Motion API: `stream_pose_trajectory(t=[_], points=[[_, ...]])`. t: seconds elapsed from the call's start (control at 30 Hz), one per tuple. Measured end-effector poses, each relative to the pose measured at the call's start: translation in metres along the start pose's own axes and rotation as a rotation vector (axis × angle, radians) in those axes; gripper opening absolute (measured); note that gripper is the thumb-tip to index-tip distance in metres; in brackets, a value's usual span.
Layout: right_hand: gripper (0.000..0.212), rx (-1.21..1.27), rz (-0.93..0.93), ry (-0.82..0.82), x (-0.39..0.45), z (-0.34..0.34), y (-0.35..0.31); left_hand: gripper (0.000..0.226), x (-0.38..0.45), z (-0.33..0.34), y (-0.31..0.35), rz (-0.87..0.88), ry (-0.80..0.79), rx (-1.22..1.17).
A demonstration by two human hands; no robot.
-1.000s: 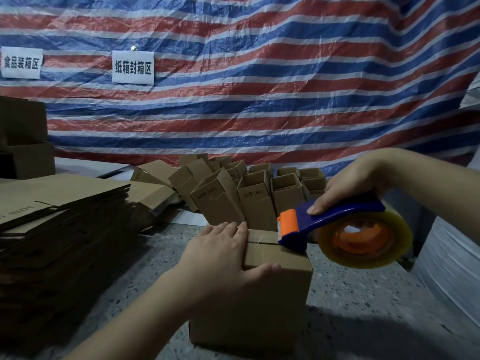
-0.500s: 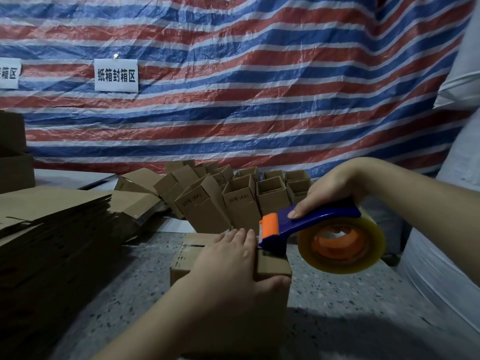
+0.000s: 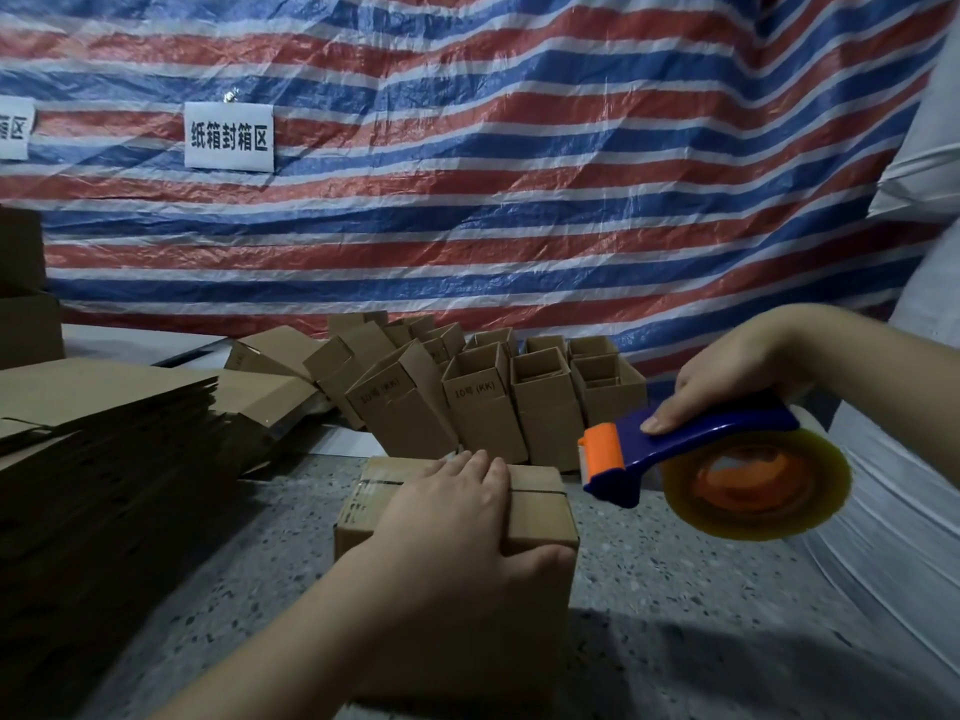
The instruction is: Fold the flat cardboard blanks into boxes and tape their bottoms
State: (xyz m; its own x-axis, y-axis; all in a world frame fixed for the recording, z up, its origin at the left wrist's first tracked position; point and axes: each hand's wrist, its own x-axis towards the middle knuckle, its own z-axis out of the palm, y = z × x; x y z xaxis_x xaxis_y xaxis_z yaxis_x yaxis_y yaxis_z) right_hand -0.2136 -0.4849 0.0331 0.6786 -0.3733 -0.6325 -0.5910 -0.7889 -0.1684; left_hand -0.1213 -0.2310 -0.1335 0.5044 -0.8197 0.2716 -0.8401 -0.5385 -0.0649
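Pressing the closed box [image 3: 540, 511], left hand [image 3: 457, 517] spread flat; right hand [image 3: 727, 371] gripping tape dispenser [image 3: 717, 444].

One head-worn view only: looks forward and down, close over cardboard box [image 3: 540, 511] on speckled table [image 3: 675, 589], striped tarp [image 3: 519, 200] behind.

Matt brown cardboard to the box [image 3: 540, 517], with a glossy clear tape strip [image 3: 382, 483] along its top seam. Smooth glossy plastic, blue and orange, to the tape dispenser [image 3: 717, 433]; its tape roll [image 3: 826, 491] is shiny translucent yellowish film. The flat blanks [image 3: 104, 433]: matt cardboard. The counter [image 3: 701, 579]: speckled, stone-like, matt. The tarp [image 3: 519, 174]: crinkled woven plastic, slight sheen. The sign [image 3: 228, 137]: white paper
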Motion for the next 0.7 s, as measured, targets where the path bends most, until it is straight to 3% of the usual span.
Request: stream_pose_trajectory(t=[0.3, 0.57, 0.7], points=[[0.063, 0.012, -0.014, -0.002, 0.019, 0.025, 0.000, 0.117, 0.006, -0.009, 0.003, 0.005, -0.120, -0.027], [0.069, 0.002, -0.021, 0.030, 0.021, 0.026, 0.005, 0.102, 0.021, -0.006, 0.034, 0.121, -0.089, -0.046], [0.070, 0.109, -0.070, 0.030, 0.015, 0.022, 0.024, 0.098, 0.020, -0.005, 0.034, 0.128, -0.065, -0.030]])
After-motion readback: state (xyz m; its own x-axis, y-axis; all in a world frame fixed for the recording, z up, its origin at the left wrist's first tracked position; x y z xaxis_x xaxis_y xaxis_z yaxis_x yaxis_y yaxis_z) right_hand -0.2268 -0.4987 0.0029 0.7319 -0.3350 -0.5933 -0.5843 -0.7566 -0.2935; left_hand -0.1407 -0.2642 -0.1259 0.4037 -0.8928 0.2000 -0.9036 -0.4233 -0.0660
